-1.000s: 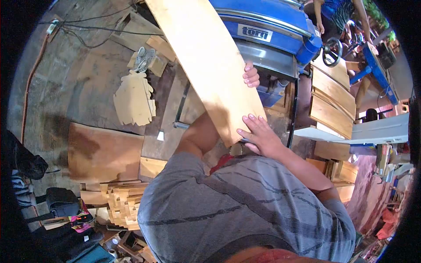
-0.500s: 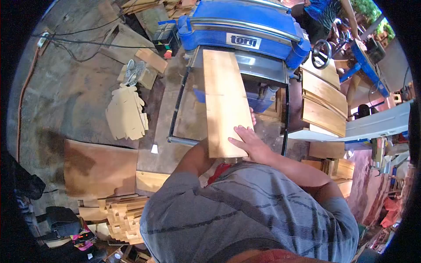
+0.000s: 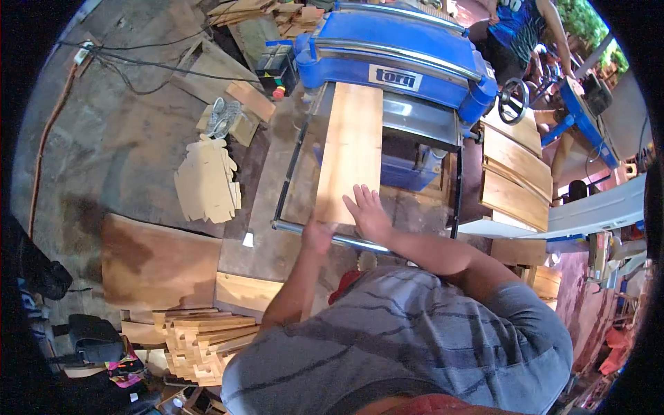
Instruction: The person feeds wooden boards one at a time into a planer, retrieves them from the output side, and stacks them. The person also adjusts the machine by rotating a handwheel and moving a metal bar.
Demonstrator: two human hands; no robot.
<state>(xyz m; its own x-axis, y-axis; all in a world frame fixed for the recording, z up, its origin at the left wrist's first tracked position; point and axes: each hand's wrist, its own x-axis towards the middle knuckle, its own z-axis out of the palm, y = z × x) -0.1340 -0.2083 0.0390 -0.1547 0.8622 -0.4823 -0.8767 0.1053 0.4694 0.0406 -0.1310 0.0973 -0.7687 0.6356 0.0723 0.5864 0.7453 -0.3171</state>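
Note:
A long pale wooden board (image 3: 351, 152) reaches from the blue planer marked torq (image 3: 394, 52) toward me, its far end at the machine's opening. My right hand (image 3: 370, 213) lies on the board's near right part, fingers spread and nothing gripped. At the near left corner of the board is my left hand (image 3: 318, 236), touching or very close to it; its fingers are blurred and partly hidden. Below the near end runs the metal roller (image 3: 356, 243) of the planer's frame.
Stacked boards (image 3: 515, 169) lie right of the planer, near its handwheel (image 3: 513, 101). Another person (image 3: 515, 31) is at the upper right. Cables (image 3: 152, 63), cardboard (image 3: 205, 181), a brown sheet (image 3: 158, 263) and wood pieces (image 3: 200, 342) lie to the left.
The board has moved away from me, toward the planer, and turned slightly. My left hand has come from beneath the board to its near left corner; my right hand has shifted left and forward.

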